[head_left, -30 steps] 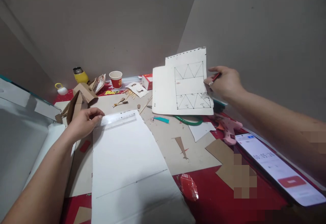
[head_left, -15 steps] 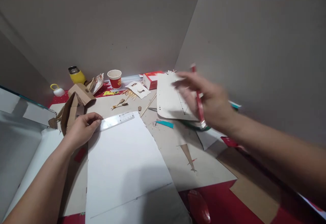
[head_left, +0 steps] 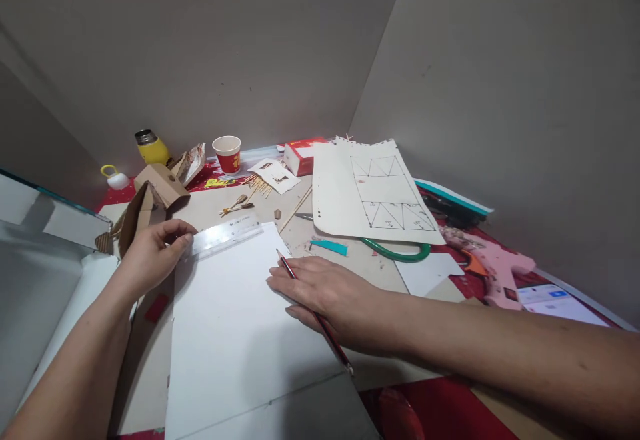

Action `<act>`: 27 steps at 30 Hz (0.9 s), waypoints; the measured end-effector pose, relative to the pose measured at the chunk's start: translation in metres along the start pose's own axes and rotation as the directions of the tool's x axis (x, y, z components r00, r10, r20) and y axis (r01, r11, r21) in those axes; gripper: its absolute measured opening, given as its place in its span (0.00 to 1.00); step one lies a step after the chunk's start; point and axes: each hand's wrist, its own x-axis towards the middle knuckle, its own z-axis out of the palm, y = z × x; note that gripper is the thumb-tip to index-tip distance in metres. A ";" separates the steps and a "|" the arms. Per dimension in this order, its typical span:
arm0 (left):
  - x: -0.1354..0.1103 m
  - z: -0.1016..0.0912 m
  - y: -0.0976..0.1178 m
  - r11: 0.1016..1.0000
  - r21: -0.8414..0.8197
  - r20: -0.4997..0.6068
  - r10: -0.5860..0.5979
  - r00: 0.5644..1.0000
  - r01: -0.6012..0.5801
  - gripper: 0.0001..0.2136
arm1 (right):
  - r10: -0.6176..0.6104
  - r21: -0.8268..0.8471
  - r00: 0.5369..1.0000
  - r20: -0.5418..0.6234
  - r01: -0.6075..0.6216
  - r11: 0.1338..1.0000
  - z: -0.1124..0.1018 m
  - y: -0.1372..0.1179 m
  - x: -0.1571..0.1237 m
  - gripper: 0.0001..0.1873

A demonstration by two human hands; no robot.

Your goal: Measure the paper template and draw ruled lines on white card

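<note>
A clear ruler (head_left: 227, 237) lies across the far end of a large white sheet (head_left: 225, 333), its left end pinched by my left hand (head_left: 157, 250). My right hand (head_left: 325, 290) rests palm down on the sheet's right edge. Tucked between its fingers is a red and black pencil (head_left: 330, 340), tip pointing away from me and left. A drawn pencil line crosses the near part of the sheet. Beyond my right hand lies a paper with a drawn truss pattern (head_left: 383, 190), over green-handled scissors (head_left: 395, 251). A teal strip (head_left: 330, 247) is close by.
At the back stand a paper cup (head_left: 227, 157), a yellow bottle (head_left: 153, 150) and a red box (head_left: 303, 157). Cardboard pieces (head_left: 160, 187) are at left; thin sticks (head_left: 260, 187) lie behind the ruler. To the right are a pink glue gun (head_left: 493, 260) and a lit phone (head_left: 555, 303).
My right hand, with the pencil, has come down and left from above the truss drawing onto the white sheet. My left hand stays on the ruler.
</note>
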 end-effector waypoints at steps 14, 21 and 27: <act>0.013 -0.002 0.002 0.999 0.010 0.245 0.040 0.969 -0.044 0.13 | -0.048 -0.028 0.997 -0.057 0.046 0.999 0.003 0.003 -0.002 0.16; 0.021 -0.005 0.010 0.999 -0.037 0.274 0.009 0.962 0.001 0.16 | -0.052 -0.038 0.997 -0.063 0.050 0.998 0.004 0.004 -0.002 0.17; 0.022 0.001 0.016 1.000 -0.002 0.311 -0.003 0.950 0.004 0.14 | -0.071 -0.066 0.993 -0.091 0.065 0.996 0.008 0.007 -0.003 0.16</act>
